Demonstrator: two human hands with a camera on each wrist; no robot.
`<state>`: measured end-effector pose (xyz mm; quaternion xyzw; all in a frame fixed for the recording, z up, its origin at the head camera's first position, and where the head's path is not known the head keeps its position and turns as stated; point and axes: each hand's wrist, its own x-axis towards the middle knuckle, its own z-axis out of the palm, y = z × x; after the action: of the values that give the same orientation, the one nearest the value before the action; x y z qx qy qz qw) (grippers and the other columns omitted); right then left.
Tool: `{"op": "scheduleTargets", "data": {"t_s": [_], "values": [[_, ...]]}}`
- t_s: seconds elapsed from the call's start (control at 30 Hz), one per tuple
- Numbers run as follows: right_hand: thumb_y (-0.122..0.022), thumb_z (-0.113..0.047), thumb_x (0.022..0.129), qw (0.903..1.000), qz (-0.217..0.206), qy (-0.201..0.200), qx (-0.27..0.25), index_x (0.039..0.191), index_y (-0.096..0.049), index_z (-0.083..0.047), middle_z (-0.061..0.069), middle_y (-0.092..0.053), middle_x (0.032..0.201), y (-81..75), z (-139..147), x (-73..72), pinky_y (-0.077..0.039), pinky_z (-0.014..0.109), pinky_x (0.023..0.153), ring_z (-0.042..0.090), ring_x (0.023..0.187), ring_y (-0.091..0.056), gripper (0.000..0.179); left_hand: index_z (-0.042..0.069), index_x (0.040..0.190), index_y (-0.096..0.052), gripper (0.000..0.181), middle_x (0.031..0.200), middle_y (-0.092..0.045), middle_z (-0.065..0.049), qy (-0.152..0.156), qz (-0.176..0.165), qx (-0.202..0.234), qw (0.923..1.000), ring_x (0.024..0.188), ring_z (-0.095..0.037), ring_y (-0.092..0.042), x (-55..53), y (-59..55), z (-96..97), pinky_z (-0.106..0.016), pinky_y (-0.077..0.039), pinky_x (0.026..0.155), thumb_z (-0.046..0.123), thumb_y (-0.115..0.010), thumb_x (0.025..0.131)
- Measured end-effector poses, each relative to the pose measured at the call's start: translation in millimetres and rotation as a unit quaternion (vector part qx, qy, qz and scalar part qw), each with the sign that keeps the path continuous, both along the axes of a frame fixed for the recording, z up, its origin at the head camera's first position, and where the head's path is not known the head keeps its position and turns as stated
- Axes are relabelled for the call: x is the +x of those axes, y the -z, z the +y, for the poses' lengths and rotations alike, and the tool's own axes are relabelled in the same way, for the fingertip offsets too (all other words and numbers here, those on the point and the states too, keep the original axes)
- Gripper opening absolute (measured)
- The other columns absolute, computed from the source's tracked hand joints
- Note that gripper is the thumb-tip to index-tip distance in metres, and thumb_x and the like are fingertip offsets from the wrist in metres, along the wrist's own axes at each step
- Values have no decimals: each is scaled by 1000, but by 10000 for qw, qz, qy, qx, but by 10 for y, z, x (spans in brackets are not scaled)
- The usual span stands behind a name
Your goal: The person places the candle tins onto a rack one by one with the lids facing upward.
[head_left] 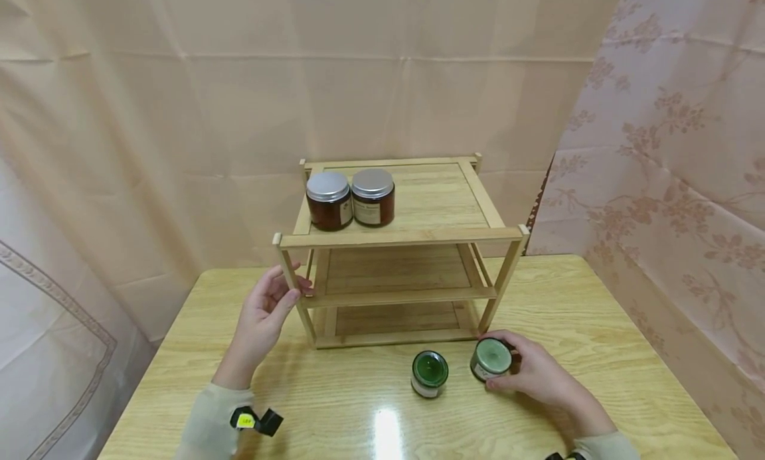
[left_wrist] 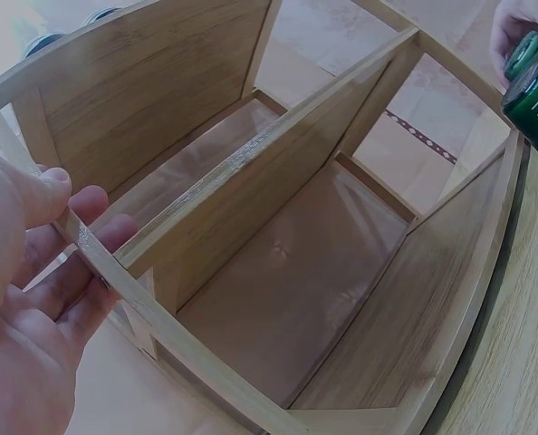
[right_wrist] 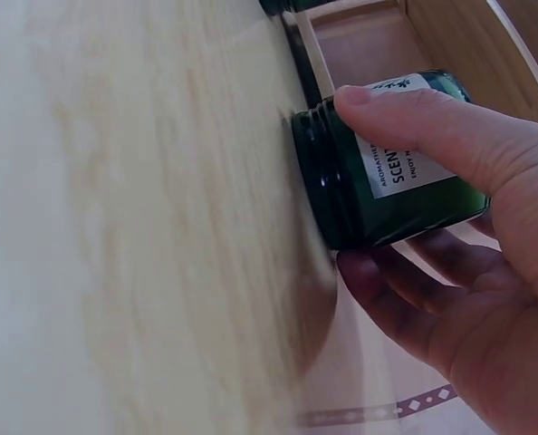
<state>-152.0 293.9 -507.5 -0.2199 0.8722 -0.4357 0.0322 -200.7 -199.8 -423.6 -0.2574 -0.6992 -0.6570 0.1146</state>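
A three-tier wooden shelf rack [head_left: 400, 294] stands on the table. My left hand [head_left: 263, 317] is at its left front post, thumb [left_wrist: 47, 195] on one side and fingers on the other, gripping it. On the right, my right hand [head_left: 534, 374] holds a green glass candle jar [head_left: 492, 356] by its sides. The thumb lies across that jar's white label [right_wrist: 405, 168] in the right wrist view. Whether its base touches the table, I cannot tell. A second green candle jar [head_left: 429, 374] stands to its left, in front of the rack.
Two amber jars with silver lids, the left one [head_left: 329, 204] and the right one [head_left: 374, 201], sit side by side at the left of the top shelf. The wooden table [head_left: 340, 407] ends near beige curtains [head_left: 239, 115] behind and at the sides.
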Motion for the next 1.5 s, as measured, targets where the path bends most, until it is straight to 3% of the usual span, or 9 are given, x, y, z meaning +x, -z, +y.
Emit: {"op": "scheduleTargets", "data": {"t_s": [0.23, 0.47, 0.73, 0.83, 1.1, 1.27, 1.5], "values": [[-94, -33, 69, 9995, 108, 268, 104, 134, -59, -15, -7, -66, 117, -54, 96, -5, -54, 28, 85, 10, 104, -63, 75, 8, 146, -46, 42, 119, -57, -37, -43, 35, -116, 9999, 111, -32, -65, 15, 2, -21, -35, -54, 97, 2, -50, 105], [-93, -33, 71, 9972, 39, 732, -140, 133, -59, -19, -1, -66, 117, -247, 250, 2, -58, 30, 77, 11, 101, -63, 72, 6, 146, -46, 42, 119, -59, -34, 23, 31, -22, 10000, 112, -34, -65, 14, -12, -14, -37, -55, 96, 2, -50, 105], [-94, -26, 72, 9878, 892, 1259, 215, 136, -60, -20, -1, -67, 121, -549, 374, -38, -54, 23, 80, 3, 104, -60, 72, 7, 146, -46, 41, 119, -63, -25, 1, 20, -62, 10000, 112, -29, -65, 6, 2, -8, -36, -54, 97, 3, -50, 105], [-94, -24, 72, 9853, 1033, 1338, 239, 136, -60, -19, 1, -66, 122, -640, 388, -71, -53, 20, 80, 2, 104, -59, 73, 6, 146, -45, 42, 120, -63, -25, 20, 14, -46, 10000, 112, -29, -65, 5, 7, -10, -36, -54, 97, 3, -50, 105], [-93, -25, 73, 9854, 946, 1399, 200, 140, -57, -20, 3, -62, 124, -792, 392, -164, -57, 26, 73, 7, 96, -67, 76, 7, 147, -45, 42, 121, -60, -32, 16, 7, -43, 10000, 112, -32, -65, 4, 8, -15, -35, -54, 97, 4, -50, 105], [-92, -28, 74, 9834, 890, 1564, 244, 140, -57, -24, 3, -61, 124, -918, 371, -197, -56, 28, 69, 7, 99, -64, 75, 5, 147, -44, 43, 121, -59, -32, 31, 5, -60, 10000, 112, -32, -65, 2, 9, -17, -35, -54, 97, 3, -50, 105], [-91, -20, 76, 9824, 922, 1620, -116, 143, -52, -17, 6, -55, 126, -1038, 337, -242, -57, 24, 71, 2, 98, -62, 77, 5, 147, -44, 42, 121, -58, -35, 16, 17, -68, 10000, 112, -31, -65, 7, 4, -7, -35, -54, 97, 3, -50, 105]]}}
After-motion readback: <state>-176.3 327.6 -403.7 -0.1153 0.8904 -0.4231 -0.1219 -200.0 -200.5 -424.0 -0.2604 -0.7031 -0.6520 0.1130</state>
